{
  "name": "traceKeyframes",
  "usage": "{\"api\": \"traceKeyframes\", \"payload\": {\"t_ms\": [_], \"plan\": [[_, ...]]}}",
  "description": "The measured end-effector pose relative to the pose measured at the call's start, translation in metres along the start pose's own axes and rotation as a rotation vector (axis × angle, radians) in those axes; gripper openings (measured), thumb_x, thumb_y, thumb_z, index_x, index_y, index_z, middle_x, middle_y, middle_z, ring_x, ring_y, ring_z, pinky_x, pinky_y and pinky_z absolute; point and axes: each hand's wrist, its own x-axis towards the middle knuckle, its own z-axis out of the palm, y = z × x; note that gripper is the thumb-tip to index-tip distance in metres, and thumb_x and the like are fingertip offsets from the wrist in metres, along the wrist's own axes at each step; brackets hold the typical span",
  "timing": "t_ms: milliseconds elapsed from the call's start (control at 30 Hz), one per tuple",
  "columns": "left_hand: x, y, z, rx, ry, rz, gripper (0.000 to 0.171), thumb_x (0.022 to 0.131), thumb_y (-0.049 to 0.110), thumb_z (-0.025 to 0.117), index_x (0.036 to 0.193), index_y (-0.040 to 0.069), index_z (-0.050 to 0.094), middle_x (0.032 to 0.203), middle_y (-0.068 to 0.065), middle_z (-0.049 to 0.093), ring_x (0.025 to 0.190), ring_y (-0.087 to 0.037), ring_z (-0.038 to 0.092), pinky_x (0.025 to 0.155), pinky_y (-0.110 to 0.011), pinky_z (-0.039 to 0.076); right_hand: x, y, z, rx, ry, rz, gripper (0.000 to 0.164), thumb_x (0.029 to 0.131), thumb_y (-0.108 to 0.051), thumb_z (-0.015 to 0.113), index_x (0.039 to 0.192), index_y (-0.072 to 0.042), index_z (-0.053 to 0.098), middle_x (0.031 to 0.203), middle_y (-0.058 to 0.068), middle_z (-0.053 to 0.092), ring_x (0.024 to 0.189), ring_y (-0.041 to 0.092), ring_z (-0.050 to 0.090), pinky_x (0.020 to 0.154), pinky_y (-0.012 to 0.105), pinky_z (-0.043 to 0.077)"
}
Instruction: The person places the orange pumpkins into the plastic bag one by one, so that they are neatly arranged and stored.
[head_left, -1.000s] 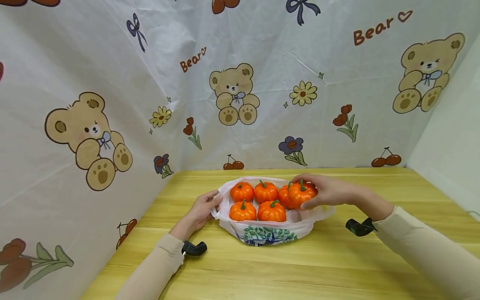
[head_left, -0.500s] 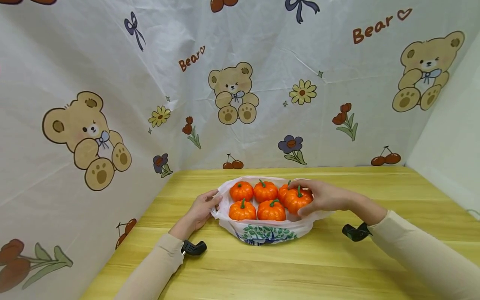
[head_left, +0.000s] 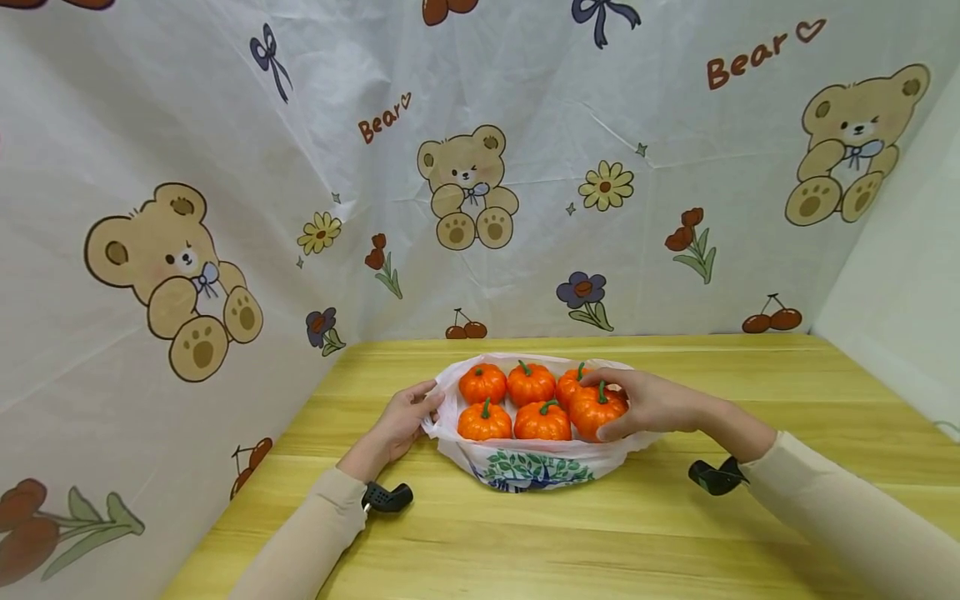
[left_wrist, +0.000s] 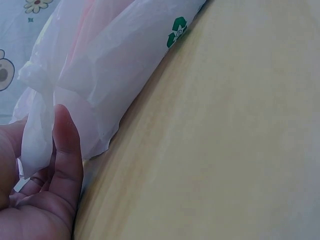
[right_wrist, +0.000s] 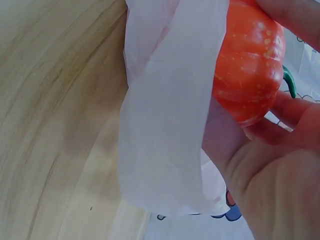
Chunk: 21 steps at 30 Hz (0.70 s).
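Note:
A white plastic bag (head_left: 465, 457) with a green tree print lies wide at the mouth on the table, holding several orange toy pumpkins with green stems, such as the front left pumpkin (head_left: 485, 422). My left hand (head_left: 405, 418) pinches the bag's left end; in the left wrist view a gathered strip of plastic (left_wrist: 37, 137) runs between thumb and fingers. With my right hand (head_left: 654, 400) I grip the front right pumpkin (head_left: 594, 414) inside the bag's right end. In the right wrist view the bag's side partly covers this pumpkin (right_wrist: 250, 60) and my thumb.
The wooden table (head_left: 525, 550) extends around the bag. Behind and to the left hangs a white cloth (head_left: 525, 275) printed with bears and flowers. A white wall (head_left: 900, 292) bounds the right side. Each wrist wears a black camera mount, such as the left mount (head_left: 388, 497).
My right hand has lowered the gripped pumpkin into the front right spot in the bag, moving slightly left and down. My left hand has stayed at the bag's left end.

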Motion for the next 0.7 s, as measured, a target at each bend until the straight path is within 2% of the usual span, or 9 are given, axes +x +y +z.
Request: {"api": "traceKeyframes", "payload": {"t_ms": [200,400,533,700], "plan": [[-0.001,0.0022,0.0019,-0.003,0.006,-0.002,0.058,0.106,0.02,0.061,0.158,0.005,0.04,0.095,-0.003,0.056,0.071,-0.011,0.054,0.06,-0.021,0.048,-0.0029,-0.0019,0.0047,-0.006,0.025,-0.004,0.07,0.081,-0.035,0.089,0.141,-0.018,0.057,0.159,0.021,0.038,0.139,0.043,0.042,0.113,0.063,0.04],[-0.0014,0.0023,0.0018,0.001,0.006,0.0,0.058,0.106,0.02,0.06,0.158,0.005,0.039,0.095,-0.003,0.056,0.071,-0.011,0.054,0.06,-0.021,0.049,-0.0034,-0.0011,0.0084,-0.013,0.036,0.005,0.071,0.079,-0.035,0.09,0.14,-0.017,0.058,0.158,0.021,0.039,0.14,0.044,0.042,0.113,0.065,0.039],[-0.0016,0.0026,0.0012,0.0,0.013,0.002,0.059,0.106,0.02,0.06,0.158,0.005,0.039,0.098,-0.004,0.055,0.072,-0.011,0.054,0.061,-0.021,0.049,-0.0036,-0.0007,0.009,-0.001,0.042,0.009,0.069,0.077,-0.035,0.092,0.134,-0.017,0.057,0.151,0.016,0.046,0.134,0.038,0.047,0.111,0.06,0.042],[-0.0013,0.0016,0.0001,0.0,0.011,0.0,0.059,0.106,0.021,0.061,0.158,0.005,0.039,0.099,-0.004,0.056,0.072,-0.011,0.054,0.061,-0.021,0.049,-0.0036,-0.0022,0.0093,0.045,0.022,0.038,0.064,0.076,-0.031,0.093,0.124,-0.016,0.053,0.135,0.013,0.052,0.118,0.031,0.054,0.097,0.042,0.049]]}}
